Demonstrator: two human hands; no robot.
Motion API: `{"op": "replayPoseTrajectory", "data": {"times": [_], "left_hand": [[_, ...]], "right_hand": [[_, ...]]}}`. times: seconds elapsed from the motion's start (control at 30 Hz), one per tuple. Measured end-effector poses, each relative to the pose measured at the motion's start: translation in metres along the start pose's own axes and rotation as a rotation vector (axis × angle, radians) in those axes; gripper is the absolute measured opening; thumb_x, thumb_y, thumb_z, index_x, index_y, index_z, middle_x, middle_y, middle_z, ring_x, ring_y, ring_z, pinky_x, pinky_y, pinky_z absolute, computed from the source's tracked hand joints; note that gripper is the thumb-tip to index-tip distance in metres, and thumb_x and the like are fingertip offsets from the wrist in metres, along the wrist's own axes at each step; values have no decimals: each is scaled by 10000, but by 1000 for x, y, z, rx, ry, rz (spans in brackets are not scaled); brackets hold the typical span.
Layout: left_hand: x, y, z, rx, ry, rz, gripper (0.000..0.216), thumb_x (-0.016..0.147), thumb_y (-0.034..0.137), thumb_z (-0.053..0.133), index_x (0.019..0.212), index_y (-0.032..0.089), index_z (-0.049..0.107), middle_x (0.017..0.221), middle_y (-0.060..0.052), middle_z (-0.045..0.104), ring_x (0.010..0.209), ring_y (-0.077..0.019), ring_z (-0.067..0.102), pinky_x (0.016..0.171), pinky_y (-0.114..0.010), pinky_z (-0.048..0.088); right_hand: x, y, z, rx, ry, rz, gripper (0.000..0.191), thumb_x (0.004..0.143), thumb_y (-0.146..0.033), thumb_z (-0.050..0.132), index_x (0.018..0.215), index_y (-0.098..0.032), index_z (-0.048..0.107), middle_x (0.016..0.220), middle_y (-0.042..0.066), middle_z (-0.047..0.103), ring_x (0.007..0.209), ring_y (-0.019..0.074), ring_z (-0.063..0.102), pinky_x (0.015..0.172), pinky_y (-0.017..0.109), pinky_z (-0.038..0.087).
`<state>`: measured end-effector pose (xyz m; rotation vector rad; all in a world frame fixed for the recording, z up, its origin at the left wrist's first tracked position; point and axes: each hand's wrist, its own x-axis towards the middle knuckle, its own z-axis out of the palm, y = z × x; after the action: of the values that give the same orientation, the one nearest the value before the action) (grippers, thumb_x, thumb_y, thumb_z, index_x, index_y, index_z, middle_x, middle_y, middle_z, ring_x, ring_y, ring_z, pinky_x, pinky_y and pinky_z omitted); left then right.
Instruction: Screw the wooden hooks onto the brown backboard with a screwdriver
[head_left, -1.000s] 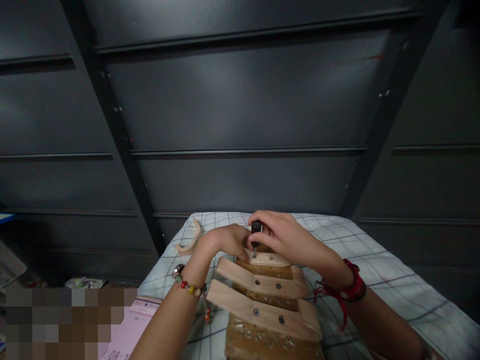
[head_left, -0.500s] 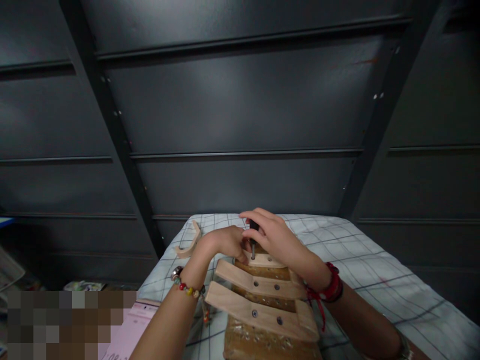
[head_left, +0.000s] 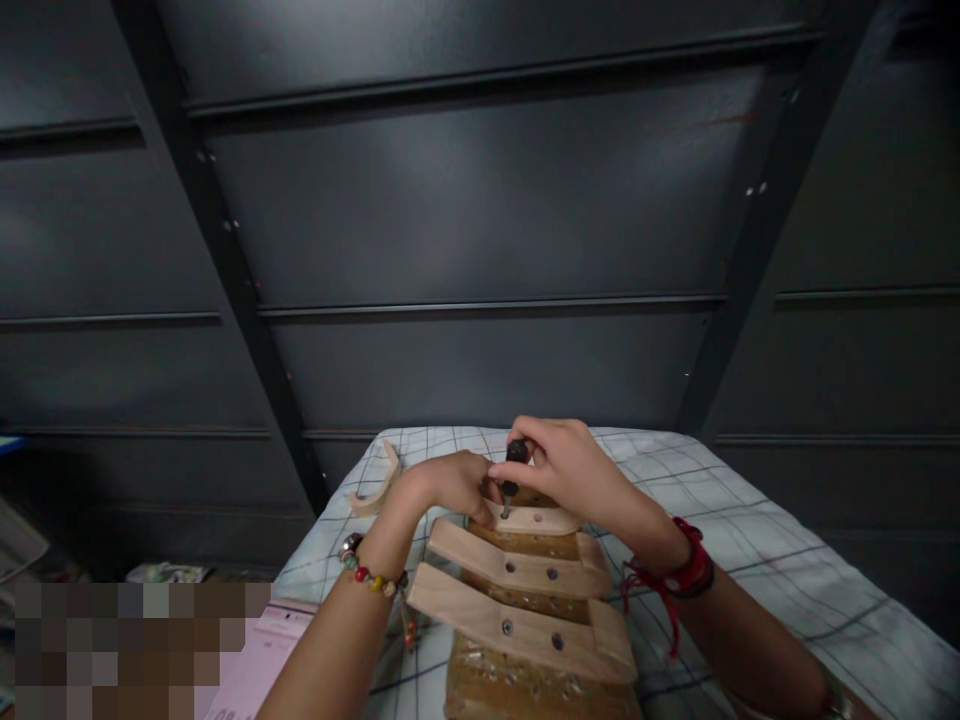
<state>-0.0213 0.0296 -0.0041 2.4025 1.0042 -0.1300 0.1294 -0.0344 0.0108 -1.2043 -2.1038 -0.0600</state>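
My right hand [head_left: 570, 462] is closed around the black handle of a screwdriver [head_left: 516, 454], whose tip stands in a hole of the farthest wooden hook [head_left: 553, 519]. My left hand [head_left: 454, 484] presses its fingers on the left end of that same hook. Beneath it lies a brown block wrapped in clear tape [head_left: 517, 688], with several small holes along it. Nearer to me, a middle wooden hook [head_left: 491, 556] and a front wooden hook [head_left: 480, 612] lie across the block, each with two dark screws in it.
A loose wooden hook [head_left: 382, 494] lies left of my left hand on the white checked cloth [head_left: 739, 530]. A pink phone-like screen [head_left: 259, 655] shows at lower left, beside a blurred-out patch. Dark panels [head_left: 480, 220] rise behind the cloth.
My right hand has shifted slightly right and turned its grip, so more of the screwdriver's handle shows and it leans more. My left hand stays on the farthest hook.
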Motion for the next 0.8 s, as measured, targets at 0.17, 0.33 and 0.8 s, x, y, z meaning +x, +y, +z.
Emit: {"op": "replayPoseTrajectory", "data": {"times": [0.17,0.33,0.8], "left_hand": [[0,1,0,-3,-1,16,259,554,176,646,810,158,609,822,-2,639,733,-131,546,655,-212,402],[2,1,0,-11,-23,50,316,554,156,631,867,155,591,849,-9,638,739,-128,545,658,-208,397],[2,-1,0,0,-9,-3,235,553,190,646,785,168,617,789,7,640,708,-129,548,634,-216,400]], "right_hand": [[1,0,12,-117,80,79,213,752,-355,578,645,-175,535,575,-1,547,529,139,501,502,259,340],[1,10,15,10,11,-94,166,830,-186,461,955,-180,570,936,56,598,844,162,562,722,283,427],[-1,3,3,92,-4,-5,184,713,-265,620,777,-204,459,614,-45,533,540,114,495,509,224,347]]}}
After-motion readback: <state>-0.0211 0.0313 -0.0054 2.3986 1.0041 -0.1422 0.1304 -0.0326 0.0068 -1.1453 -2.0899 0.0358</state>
